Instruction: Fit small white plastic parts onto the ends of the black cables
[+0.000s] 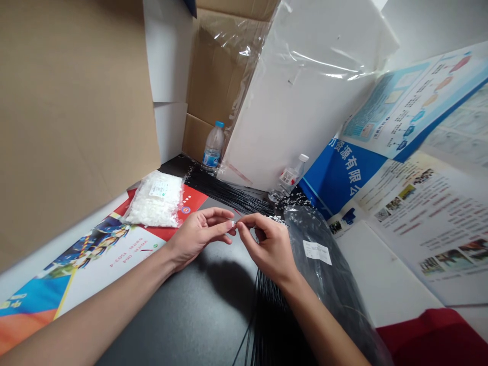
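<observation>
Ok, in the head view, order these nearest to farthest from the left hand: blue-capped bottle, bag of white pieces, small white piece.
1. Small white piece: at the fingertips of the left hand.
2. Bag of white pieces: just left of that hand.
3. Blue-capped bottle: farther back, by the cardboard.

Mid-frame, I can't identify the tiny white piece at the fingertips of the bare left hand; it's too small. The bare right hand hides most of what it pinches. The bottom edge crops the long, thin black wires. I can't read the white paper label right of centre.
</observation>
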### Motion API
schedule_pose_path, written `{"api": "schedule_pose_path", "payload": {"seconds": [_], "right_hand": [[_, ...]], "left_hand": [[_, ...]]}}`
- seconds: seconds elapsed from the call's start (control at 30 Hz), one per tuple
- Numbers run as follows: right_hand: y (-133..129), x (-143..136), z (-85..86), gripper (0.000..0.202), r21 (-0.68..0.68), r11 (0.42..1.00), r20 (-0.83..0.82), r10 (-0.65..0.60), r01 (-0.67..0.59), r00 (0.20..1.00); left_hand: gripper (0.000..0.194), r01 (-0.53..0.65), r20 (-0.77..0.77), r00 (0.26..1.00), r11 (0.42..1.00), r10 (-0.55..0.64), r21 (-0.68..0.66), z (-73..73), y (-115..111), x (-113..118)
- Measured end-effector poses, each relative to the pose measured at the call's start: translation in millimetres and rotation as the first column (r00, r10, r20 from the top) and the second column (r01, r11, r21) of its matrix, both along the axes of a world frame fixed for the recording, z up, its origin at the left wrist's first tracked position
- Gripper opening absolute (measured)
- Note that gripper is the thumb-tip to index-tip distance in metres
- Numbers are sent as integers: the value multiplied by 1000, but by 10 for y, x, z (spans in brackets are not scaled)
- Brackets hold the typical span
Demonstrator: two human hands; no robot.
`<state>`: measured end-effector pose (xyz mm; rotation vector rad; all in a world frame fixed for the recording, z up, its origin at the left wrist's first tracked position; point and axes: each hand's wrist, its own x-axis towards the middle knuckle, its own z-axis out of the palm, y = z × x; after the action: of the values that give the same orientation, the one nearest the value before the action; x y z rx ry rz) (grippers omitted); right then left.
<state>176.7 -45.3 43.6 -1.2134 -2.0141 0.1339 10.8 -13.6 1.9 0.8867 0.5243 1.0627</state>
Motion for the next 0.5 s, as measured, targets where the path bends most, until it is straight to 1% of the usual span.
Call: {"api": "schedule_pose_path", "payload": {"seconds": [0.07,0.2,0.33,0.5], "right_hand": [[-2,-1,3,13,3,1000,6,-1,1,1000],[2,9,-9,14,15,1000,31,4,-4,1000],[10,28,-31,12,30,999,45,25,-26,999],[8,30,-23,12,14,999,20,32,-32,999]], "left_hand": [[28,-2,-12,1000,1000,2,0,1,5,5],[23,2,-32,999,1000,-2,4,-5,8,8],[21,5,-36,999,1000,-6,-24,-7,1,4],[23,13,-19,1000,998,-14,-60,15,-4,-7]]}}
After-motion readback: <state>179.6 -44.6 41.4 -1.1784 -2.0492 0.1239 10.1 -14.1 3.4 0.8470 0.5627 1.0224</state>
